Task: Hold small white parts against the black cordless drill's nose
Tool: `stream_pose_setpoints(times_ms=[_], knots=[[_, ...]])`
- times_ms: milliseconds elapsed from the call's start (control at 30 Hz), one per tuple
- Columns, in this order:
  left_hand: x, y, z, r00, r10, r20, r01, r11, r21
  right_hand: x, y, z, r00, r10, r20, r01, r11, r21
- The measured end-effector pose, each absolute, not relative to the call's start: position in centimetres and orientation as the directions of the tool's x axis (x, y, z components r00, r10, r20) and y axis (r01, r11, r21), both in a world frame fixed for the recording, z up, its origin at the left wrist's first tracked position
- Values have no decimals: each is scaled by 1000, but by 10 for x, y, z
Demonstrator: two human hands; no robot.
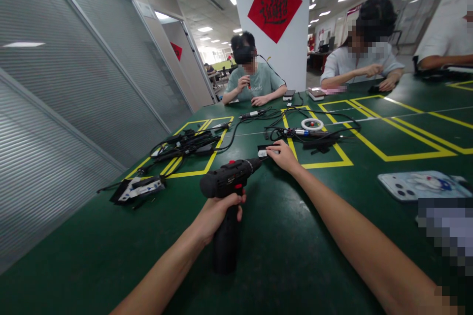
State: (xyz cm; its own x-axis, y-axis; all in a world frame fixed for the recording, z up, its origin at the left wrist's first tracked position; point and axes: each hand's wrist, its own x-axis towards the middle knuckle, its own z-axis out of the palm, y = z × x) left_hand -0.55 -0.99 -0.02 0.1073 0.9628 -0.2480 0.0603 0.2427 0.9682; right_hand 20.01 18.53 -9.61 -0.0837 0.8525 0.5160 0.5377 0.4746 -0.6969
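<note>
A black cordless drill [227,182] with red accents is upright in my left hand [218,219], whose fingers wrap round its grip. The chuck points forward and to the right, and its tip meets a small black piece with a white label [262,153]. Fingertips of my right hand [284,156] pinch that piece at its right side. How the bit touches the piece is too small to tell.
Black cables and tools [185,145] lie in a yellow-taped area to the left. Labelled black packets [138,189] are nearer me. Ahead are a white tape roll [312,124] and a screwdriver-like tool [301,132]. A phone [423,185] lies right; two people sit opposite.
</note>
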Motion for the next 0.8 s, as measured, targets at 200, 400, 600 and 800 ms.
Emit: stream_pose_setpoints(times_ms=[200, 400, 600, 800], knots=[[-8, -10, -5, 118, 964, -238, 51, 233, 971, 200, 185, -96, -86, 853, 516, 536, 476, -697], [-8, -10, -4, 128, 962, -241, 63, 235, 970, 200, 185, -96, -88, 852, 517, 546, 475, -690], [-8, -9, -4, 126, 963, -237, 85, 228, 970, 200, 188, -99, -89, 845, 528, 555, 482, -678], [-9, -8, -6, 133, 962, -237, 113, 223, 968, 200, 190, -101, -94, 843, 529, 556, 485, -674]])
